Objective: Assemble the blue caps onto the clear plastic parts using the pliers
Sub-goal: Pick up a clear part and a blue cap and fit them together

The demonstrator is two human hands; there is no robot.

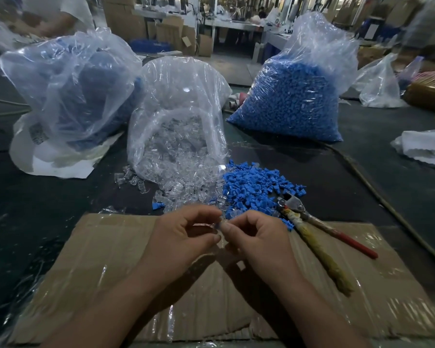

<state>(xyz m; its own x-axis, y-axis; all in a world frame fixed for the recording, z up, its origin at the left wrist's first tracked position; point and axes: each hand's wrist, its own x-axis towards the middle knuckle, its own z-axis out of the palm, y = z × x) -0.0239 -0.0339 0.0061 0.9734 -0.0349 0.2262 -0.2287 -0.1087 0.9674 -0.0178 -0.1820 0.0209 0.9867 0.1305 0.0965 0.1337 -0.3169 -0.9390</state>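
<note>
Dark counter [35, 197], taped cardboard [98, 259] up front, parts bag [176, 126] and caps bag [294, 104] behind. Loose cap pile [251, 187] mid-counter, pliers [312, 229] lying right beside it. Left hand [178, 237] and right hand [259, 239] both pinch one clear part [219, 224] over the cardboard.

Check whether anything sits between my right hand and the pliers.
Nothing visible does. The pliers lie on the cardboard just right of the right hand, handles toward you. That hand is busy, though, pinching a clear part with the left hand.
</note>
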